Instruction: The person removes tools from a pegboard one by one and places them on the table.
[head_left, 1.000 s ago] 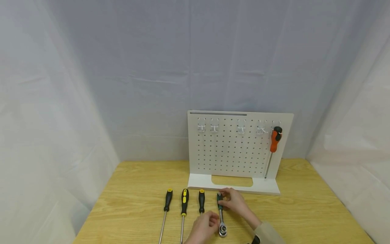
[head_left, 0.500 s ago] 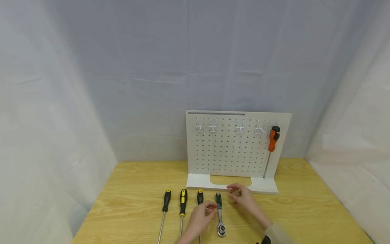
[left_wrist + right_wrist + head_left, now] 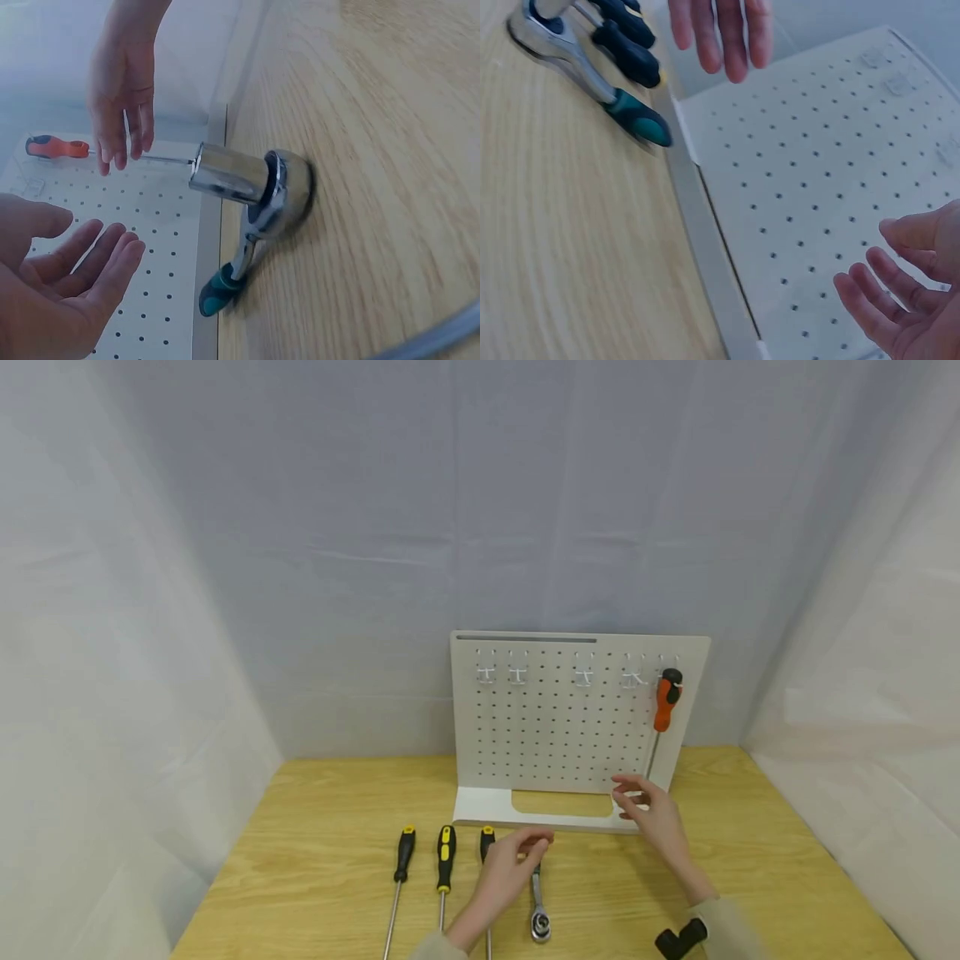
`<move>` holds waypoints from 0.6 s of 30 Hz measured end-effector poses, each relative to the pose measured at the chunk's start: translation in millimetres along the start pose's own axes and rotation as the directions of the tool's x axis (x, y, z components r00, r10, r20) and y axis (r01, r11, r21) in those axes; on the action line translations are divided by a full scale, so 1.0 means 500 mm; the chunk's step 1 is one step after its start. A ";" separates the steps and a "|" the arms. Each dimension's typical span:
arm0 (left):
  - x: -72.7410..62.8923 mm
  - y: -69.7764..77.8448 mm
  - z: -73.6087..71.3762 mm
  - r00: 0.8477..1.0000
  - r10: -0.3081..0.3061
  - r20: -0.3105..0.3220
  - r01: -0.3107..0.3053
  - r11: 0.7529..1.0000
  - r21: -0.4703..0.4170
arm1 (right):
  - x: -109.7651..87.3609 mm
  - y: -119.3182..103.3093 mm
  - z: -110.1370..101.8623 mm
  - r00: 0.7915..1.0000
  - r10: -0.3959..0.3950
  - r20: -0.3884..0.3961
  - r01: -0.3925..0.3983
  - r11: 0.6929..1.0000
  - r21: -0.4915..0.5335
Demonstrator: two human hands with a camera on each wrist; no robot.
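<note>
My left hand hovers over the table with loosely bent fingers and holds nothing. Below it lies a ratchet wrench with a green handle; the hand hides part of that handle in the head view. A socket stands up from the ratchet head in the left wrist view. Empty as well, my right hand is in front of the pegboard's lower right, its fingers relaxed and apart. An orange-handled screwdriver hangs above it on the white pegboard; the hand covers the shaft's lower end.
Left of the ratchet, a row of black-and-yellow screwdrivers lies on the wooden table: one at left, one in the middle and one partly behind the left hand. Several clear hooks line the board's top. White curtains surround the table.
My right hand has let go of the ratchet wrench's handle and moved right and up to the pegboard. My left hand has risen from beside the ratchet head. The ratchet stays on the table.
</note>
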State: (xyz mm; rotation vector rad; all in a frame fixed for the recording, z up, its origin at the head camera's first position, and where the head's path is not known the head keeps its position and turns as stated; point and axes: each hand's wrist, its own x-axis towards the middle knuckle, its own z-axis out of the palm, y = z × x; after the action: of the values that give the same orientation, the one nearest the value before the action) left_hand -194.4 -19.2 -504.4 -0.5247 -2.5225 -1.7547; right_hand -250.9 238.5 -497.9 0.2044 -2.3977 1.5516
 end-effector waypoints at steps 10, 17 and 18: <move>0.031 0.023 0.035 0.999 0.027 0.033 -0.025 0.999 -0.039 | 0.035 -0.020 -0.080 0.986 -0.015 -0.165 0.016 1.000 0.004; 0.050 0.030 0.062 0.998 0.041 0.057 -0.037 0.997 -0.073 | 0.069 -0.038 -0.113 0.951 0.005 -0.310 -0.010 1.000 -0.016; 0.054 0.031 0.065 0.997 0.045 0.057 -0.041 0.997 -0.070 | 0.076 -0.039 -0.117 0.947 0.004 -0.322 -0.010 1.000 -0.016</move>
State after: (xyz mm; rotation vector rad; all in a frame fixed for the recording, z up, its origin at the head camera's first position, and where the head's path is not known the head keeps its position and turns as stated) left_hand -209.7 22.3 -496.4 -0.6384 -2.4756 -1.8432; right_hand -272.7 284.7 -446.9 -0.0596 -2.1565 1.4386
